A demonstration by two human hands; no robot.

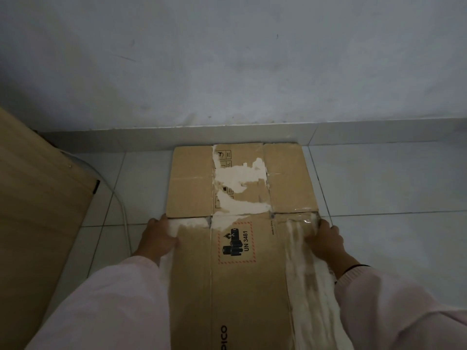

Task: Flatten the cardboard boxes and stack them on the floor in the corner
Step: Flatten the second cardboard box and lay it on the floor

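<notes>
1. The flattened brown cardboard box (pixel 237 248) lies on the pale tiled floor (pixel 379 188) at centre frame, its far flaps touching the grey skirting (pixel 151 137).
2. The left hand (pixel 158 238) and right hand (pixel 324 239) each clasp a side edge.
3. Best to push evenly, keeping it square to the wall.
4. The surface is matte, creased and torn white, with glossy tape remnants.

Brown cardboard box (pixel 240 248) with white torn patches, red-dashed black label (pixel 237 242); sleeves (pixel 113 304) seemingly pale pink.
</notes>
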